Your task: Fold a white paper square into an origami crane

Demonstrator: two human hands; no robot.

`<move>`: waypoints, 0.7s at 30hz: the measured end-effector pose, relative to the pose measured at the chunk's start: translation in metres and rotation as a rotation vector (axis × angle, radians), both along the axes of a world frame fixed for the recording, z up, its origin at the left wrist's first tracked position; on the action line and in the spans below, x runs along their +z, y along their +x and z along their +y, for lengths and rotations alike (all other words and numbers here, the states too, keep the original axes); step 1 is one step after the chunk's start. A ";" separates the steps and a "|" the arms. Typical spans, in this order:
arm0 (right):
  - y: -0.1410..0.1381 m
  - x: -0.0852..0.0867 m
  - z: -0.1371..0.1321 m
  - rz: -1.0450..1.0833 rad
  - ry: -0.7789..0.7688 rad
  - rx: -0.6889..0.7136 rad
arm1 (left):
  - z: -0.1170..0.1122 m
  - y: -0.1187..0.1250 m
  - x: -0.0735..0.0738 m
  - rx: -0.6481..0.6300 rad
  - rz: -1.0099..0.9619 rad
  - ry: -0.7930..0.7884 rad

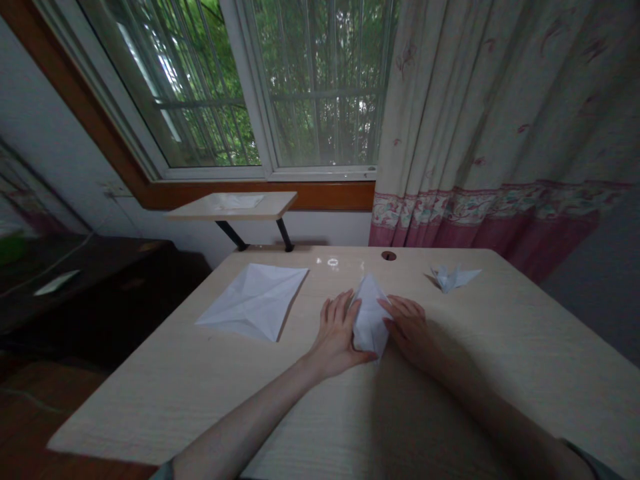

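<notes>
A folded piece of white paper (371, 315), narrow and pointed at its far end, lies on the light wooden table (200, 393) between my hands. My left hand (337, 332) rests against its left edge, fingers stretched forward and thumb tucked under the paper's near corner. My right hand (411, 328) presses on its right edge with fingers lying flat over the fold. Both hands pin the paper to the table.
A creased, unfolded white sheet (255, 300) lies to the left. A small finished paper crane (453, 277) sits at the far right. A cable hole (389, 255) is near the back edge. A small raised shelf (235, 205) and a dark cabinet (75, 293) stand beyond.
</notes>
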State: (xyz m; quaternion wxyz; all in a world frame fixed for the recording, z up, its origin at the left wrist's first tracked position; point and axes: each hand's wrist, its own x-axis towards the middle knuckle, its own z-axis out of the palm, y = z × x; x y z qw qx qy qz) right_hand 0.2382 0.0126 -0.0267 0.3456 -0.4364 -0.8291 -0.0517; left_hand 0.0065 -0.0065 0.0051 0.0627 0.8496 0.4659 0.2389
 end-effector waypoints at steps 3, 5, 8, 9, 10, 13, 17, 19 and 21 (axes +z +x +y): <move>0.000 -0.003 0.000 0.005 -0.009 0.048 | 0.000 0.000 0.000 0.000 0.020 0.006; -0.001 -0.005 0.000 0.016 0.000 0.072 | -0.001 0.000 0.000 -0.005 0.016 0.014; -0.002 -0.006 -0.001 0.017 -0.008 0.097 | -0.001 0.000 0.001 0.004 -0.002 0.016; -0.002 -0.007 -0.002 0.015 -0.016 0.108 | -0.001 0.000 0.001 0.011 -0.008 0.014; -0.002 -0.006 -0.002 0.018 -0.020 0.118 | -0.001 0.000 0.001 0.017 -0.015 0.012; -0.003 -0.005 -0.003 0.039 -0.027 0.146 | -0.001 -0.001 0.001 0.032 -0.043 0.013; -0.004 -0.001 -0.005 0.090 -0.063 0.192 | -0.001 0.000 0.002 0.034 -0.073 0.032; -0.005 0.003 -0.007 0.118 -0.075 0.220 | -0.002 0.001 0.004 0.029 -0.087 0.046; -0.004 0.007 -0.008 0.139 -0.078 0.248 | -0.002 0.001 0.006 0.023 -0.100 0.057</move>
